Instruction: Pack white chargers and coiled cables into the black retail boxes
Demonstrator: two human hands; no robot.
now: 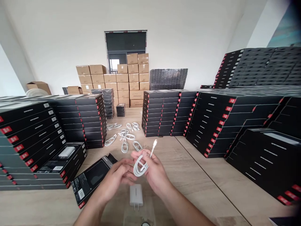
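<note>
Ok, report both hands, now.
Left hand: loosely open, beside the coiled white cable; contact can't be told.
Right hand: closed, holding that cable.

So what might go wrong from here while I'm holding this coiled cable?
The coiled cable in your right hand could spring loose, since one plug end already sticks out of the loop. The white charger lies near that hand and your left hand, so either might bump it. The loose cables beyond lie bunched and could tangle.
</note>
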